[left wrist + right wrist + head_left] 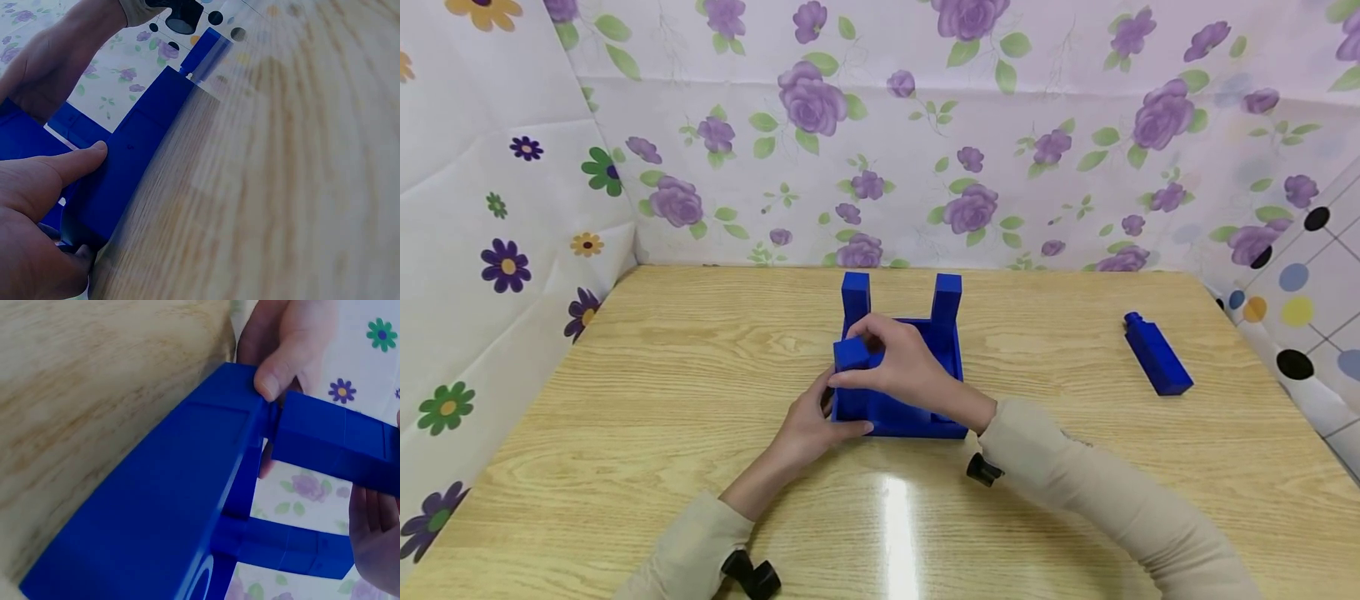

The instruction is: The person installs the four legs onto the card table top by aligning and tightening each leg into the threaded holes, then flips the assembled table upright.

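A blue square tray-like base (917, 430) lies on the table with its raised rim upward. Two square blue legs stand upright at its back corners, a left one (856, 296) and a right one (947, 298). At the front left corner my right hand (913, 360) pinches the top of a third blue leg (851, 353) between thumb and fingers. In the right wrist view this leg (334, 434) stands over the corner, its narrow neck showing at the rim. My left hand (811, 423) grips that same corner, thumb along the front wall.
A loose blue leg (1157, 356) with a narrow knobbed end lies on the wooden table (700, 358) at the right. Flowered cloth (880, 167) hangs behind the table, with patterned sheets at both sides. A black wrist camera (983, 470) sits under the right cuff.
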Action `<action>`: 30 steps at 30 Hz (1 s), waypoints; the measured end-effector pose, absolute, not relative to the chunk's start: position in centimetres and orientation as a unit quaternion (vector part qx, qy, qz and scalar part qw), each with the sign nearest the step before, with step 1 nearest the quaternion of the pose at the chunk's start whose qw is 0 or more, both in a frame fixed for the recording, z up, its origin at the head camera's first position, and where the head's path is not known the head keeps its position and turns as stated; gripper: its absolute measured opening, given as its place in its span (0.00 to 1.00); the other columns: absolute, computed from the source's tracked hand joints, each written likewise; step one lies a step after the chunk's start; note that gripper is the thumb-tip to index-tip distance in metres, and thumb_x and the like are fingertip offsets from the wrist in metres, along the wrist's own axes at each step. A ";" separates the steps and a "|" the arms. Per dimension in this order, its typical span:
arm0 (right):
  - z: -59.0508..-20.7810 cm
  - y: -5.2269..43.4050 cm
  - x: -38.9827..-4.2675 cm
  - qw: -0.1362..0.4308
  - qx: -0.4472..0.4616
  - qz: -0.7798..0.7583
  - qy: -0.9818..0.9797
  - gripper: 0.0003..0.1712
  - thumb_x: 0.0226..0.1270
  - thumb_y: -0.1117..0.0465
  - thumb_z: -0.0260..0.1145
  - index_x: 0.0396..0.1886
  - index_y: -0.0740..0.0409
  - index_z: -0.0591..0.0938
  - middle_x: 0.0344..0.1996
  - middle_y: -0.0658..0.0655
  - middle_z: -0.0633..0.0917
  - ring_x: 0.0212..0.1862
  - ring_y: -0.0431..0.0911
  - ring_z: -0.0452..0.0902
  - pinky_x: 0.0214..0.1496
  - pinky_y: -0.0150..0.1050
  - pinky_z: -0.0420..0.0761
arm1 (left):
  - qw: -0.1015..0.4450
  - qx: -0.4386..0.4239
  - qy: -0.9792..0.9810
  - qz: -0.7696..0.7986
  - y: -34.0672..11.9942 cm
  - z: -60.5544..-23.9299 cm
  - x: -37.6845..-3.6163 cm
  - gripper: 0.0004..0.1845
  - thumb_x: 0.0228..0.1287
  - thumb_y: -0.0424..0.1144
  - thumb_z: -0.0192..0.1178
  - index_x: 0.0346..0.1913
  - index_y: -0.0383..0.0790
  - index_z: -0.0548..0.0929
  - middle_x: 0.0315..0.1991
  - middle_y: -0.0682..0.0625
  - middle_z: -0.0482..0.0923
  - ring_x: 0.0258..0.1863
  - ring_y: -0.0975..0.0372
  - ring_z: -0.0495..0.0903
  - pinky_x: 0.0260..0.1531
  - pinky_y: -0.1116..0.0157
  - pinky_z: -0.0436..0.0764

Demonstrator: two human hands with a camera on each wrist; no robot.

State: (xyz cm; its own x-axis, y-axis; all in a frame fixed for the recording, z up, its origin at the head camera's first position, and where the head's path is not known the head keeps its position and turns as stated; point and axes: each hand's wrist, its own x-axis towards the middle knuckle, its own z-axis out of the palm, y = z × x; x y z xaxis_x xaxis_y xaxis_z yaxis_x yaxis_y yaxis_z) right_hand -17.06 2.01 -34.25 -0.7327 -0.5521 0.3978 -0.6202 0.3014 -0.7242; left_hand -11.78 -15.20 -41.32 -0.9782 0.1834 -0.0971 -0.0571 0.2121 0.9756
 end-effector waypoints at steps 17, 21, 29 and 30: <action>-34.3 1.1 -15.9 0.111 0.353 0.437 -0.820 0.23 0.49 0.57 0.80 0.40 0.61 0.78 0.32 0.51 0.79 0.33 0.41 0.75 0.35 0.31 0.77 | 0.094 0.036 0.778 0.620 -15.1 -41.2 -11.7 0.50 0.52 0.36 0.74 0.75 0.38 0.55 0.75 0.41 0.49 0.73 0.48 0.49 0.68 0.50 0.57; -34.0 1.4 -15.9 0.084 0.342 0.448 -0.822 0.25 0.50 0.55 0.79 0.44 0.61 0.79 0.36 0.52 0.81 0.36 0.42 0.77 0.38 0.33 0.79 | 0.095 0.033 0.781 0.617 -15.1 -41.2 -11.6 0.52 0.52 0.36 0.74 0.75 0.38 0.54 0.75 0.41 0.49 0.73 0.48 0.49 0.68 0.51 0.57; -33.4 2.7 -17.0 -0.084 0.327 0.484 -0.807 0.32 0.58 0.54 0.74 0.62 0.52 0.75 0.56 0.51 0.78 0.51 0.45 0.76 0.53 0.41 0.78 | 0.097 0.042 0.764 0.636 -15.2 -41.2 -11.7 0.53 0.52 0.34 0.74 0.77 0.42 0.50 0.75 0.42 0.50 0.72 0.50 0.51 0.67 0.52 0.60; -33.4 2.9 -17.2 -0.105 0.329 0.491 -0.800 0.33 0.59 0.55 0.73 0.64 0.52 0.74 0.58 0.51 0.77 0.53 0.46 0.75 0.55 0.41 0.77 | 0.096 0.043 0.764 0.637 -15.2 -41.2 -11.7 0.54 0.52 0.34 0.74 0.77 0.42 0.50 0.75 0.42 0.50 0.72 0.50 0.52 0.67 0.52 0.60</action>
State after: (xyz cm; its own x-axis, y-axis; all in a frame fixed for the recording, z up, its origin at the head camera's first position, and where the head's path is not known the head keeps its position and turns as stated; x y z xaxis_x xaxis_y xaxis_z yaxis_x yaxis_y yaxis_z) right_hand -17.23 2.86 -33.40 -0.7616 -0.6293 0.1549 -0.4227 0.3012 -0.8547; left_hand -11.72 -15.16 -41.23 -0.9779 0.1878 -0.0916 -0.0565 0.1844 0.9812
